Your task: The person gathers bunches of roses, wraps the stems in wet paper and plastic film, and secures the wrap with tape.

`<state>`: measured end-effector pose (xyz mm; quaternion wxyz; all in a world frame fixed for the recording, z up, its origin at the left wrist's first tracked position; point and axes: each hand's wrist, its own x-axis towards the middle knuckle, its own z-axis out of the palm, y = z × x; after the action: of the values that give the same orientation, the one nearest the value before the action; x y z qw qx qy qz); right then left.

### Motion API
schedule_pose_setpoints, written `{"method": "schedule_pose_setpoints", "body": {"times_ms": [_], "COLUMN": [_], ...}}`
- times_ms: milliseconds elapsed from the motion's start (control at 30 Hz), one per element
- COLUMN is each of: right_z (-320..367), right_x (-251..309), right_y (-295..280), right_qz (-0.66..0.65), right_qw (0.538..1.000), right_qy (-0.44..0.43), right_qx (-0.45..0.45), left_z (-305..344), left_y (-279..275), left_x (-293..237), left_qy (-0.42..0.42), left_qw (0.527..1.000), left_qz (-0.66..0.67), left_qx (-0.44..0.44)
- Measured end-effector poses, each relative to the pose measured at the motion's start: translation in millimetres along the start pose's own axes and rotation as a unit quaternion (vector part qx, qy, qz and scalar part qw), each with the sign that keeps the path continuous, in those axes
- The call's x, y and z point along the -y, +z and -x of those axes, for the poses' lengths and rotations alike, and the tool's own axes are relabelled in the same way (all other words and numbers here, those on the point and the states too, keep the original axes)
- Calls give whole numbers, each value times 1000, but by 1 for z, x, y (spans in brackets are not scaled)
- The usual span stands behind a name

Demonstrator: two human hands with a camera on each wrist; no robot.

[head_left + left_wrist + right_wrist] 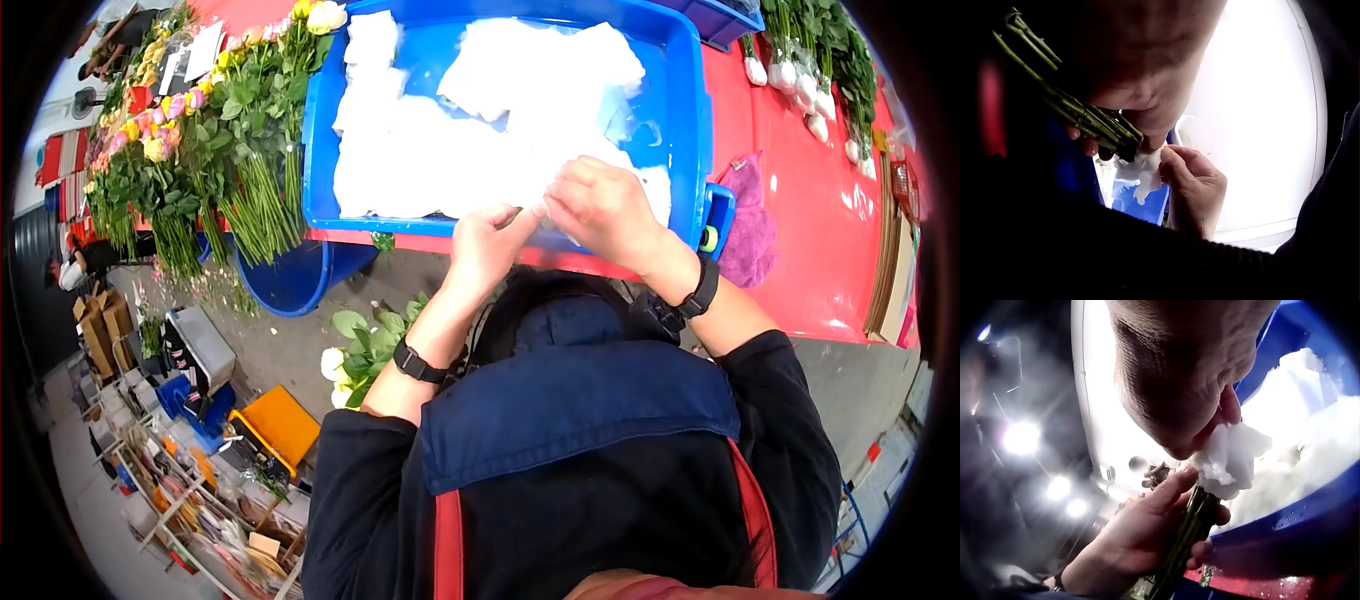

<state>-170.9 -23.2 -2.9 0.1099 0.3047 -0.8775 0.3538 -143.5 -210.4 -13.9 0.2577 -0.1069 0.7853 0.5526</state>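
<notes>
My left hand grips a bunch of green flower stems, their cut ends pointing toward my other hand. In the head view, leaves and white blooms show below the left forearm. My right hand pinches a piece of wet white cotton at the stem ends; in the right wrist view it covers their tips. Both hands meet over the near rim of a blue tub. Inside that tub lie thick pieces of white cotton.
Bunches of roses with long stems lie on the red table at the left. Stems with white-wrapped ends lie at the far right. A purple cloth sits beside the tub. A blue bucket stands on the floor.
</notes>
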Motion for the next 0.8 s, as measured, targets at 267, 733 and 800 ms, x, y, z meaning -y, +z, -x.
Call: {"method": "schedule_pose_setpoints", "body": {"times_ms": [267,733,800], "right_z": [7,8,-2], "right_x": [-21,-4,13], "right_y": [-3,-2,21], "right_qz": [-367,-307,-507], "right_qw": [836,910,782], "right_qy": [393,280,362], "right_qx": [-108,-12,-21], "left_z": [1,9,9], "left_y": [-3,-14,-9], "left_x": [0,-12,-18], "left_qy": [20,-28,-18], "left_qw": [999,982,976], "left_qz": [39,178,203], "left_qx": [21,60,72]}}
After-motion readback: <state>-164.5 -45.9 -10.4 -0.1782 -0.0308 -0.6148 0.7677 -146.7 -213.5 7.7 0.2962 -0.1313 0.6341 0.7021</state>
